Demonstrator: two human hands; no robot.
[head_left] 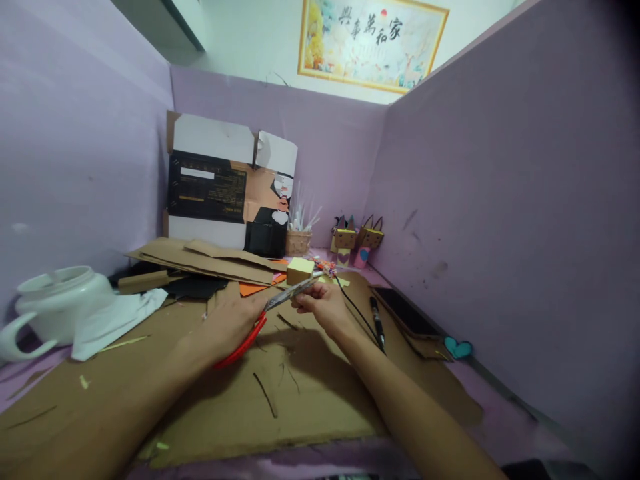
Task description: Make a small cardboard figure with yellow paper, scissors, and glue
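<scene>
My left hand [233, 327] is closed round the red handles of a pair of scissors [245, 343]. Their metal blades point to the upper right and reach my right hand [324, 305]. The right fingers are pinched on a small brown piece [300, 298] that looks like cardboard, partly hidden by the blades and fingers. Just behind the blades sits a small box [300, 270] with a pale yellow top and brown sides. Thin dark offcuts [265, 393] lie on the cardboard sheet [320, 407] below my hands.
A white ceramic pot [65, 300] and a white cloth [117, 323] are at left. Cardboard strips [210, 260] lie behind. A pen [377, 320], a dark phone-like slab [407, 312] and a teal heart [457, 347] are at right. Animal-eared figures [370, 237] stand in the back corner. Purple walls enclose three sides.
</scene>
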